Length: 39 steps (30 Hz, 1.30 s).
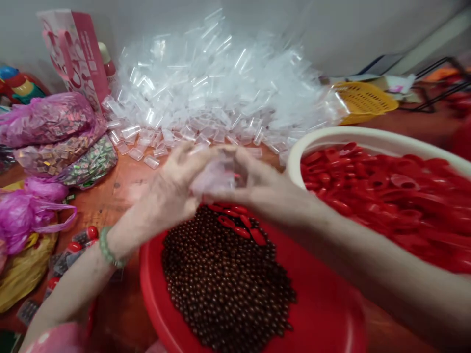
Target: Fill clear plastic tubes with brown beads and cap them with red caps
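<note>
1. The left hand and right hand curve around blurred clear plastic, which lies between their fingers; whether either hand pinches it, I cannot tell.
2. Below the fingers, dark beads and some red pieces lie in a red basin.
3. Beyond the fingertips, clear plastic cases are heaped on the table.
</note>
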### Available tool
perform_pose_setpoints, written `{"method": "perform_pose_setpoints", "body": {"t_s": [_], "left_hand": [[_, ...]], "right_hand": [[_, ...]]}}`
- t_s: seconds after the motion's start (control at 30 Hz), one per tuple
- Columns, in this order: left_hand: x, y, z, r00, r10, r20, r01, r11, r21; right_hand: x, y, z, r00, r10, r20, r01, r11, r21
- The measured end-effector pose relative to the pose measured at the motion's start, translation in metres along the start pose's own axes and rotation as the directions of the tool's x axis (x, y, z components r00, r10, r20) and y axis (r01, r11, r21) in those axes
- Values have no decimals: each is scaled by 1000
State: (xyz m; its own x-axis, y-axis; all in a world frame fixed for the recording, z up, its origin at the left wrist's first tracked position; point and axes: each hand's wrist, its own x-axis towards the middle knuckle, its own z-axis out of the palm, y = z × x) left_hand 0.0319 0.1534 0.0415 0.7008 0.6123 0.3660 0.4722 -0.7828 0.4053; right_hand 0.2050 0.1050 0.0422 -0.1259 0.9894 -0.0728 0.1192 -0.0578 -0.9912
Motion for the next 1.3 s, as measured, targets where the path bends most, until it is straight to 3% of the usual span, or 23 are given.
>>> {"method": "perform_pose_setpoints", "body": {"t_s": [0.1, 0.2, 0.27, 0.4, 0.53, 0.7, 0.9, 1.03, 1.13, 1.23, 1.3], "left_hand": [[-36, 33, 5, 970, -131, 204, 132, 991, 12], [-54, 37, 23, 883, -264, 389, 237, 964, 117], [-59, 31, 31, 833, -315, 456, 250, 948, 199], [-62, 21, 35, 799, -313, 513, 170, 937, 306], [-64, 20, 37, 756, -339, 559, 90, 901, 424], [-60, 22, 39, 728, -319, 607, 66, 913, 402], [-52, 19, 36, 727, -285, 624, 65, 934, 351], [-49, 12, 43, 757, -257, 601, 76, 948, 309], [-45, 9, 47, 784, -229, 577, 71, 956, 283], [-39, 11, 47, 790, -221, 572, 70, 959, 274], [-34, 14, 47, 792, -231, 565, 78, 957, 281]], "right_hand": [[-35, 25, 14, 988, 69, 135, -85, 990, 113], [-41, 56, 25, 954, 96, 282, -57, 988, -144], [-36, 71, 28, 941, 104, 323, -10, 960, -280], [-25, 77, 26, 924, 108, 366, 108, 846, -522], [-12, 70, 20, 904, 139, 404, 241, 615, -751], [9, 73, 13, 875, 171, 453, 361, 395, -845], [-26, 94, -5, 909, 280, 309, 241, 250, -938], [-66, 98, -13, 884, 363, 294, 205, 264, -943], [-93, 86, -12, 857, 389, 337, 220, 315, -923], [-108, 66, -11, 802, 408, 436, 232, 460, -857], [-105, 58, -11, 791, 393, 468, 217, 535, -817]]}}
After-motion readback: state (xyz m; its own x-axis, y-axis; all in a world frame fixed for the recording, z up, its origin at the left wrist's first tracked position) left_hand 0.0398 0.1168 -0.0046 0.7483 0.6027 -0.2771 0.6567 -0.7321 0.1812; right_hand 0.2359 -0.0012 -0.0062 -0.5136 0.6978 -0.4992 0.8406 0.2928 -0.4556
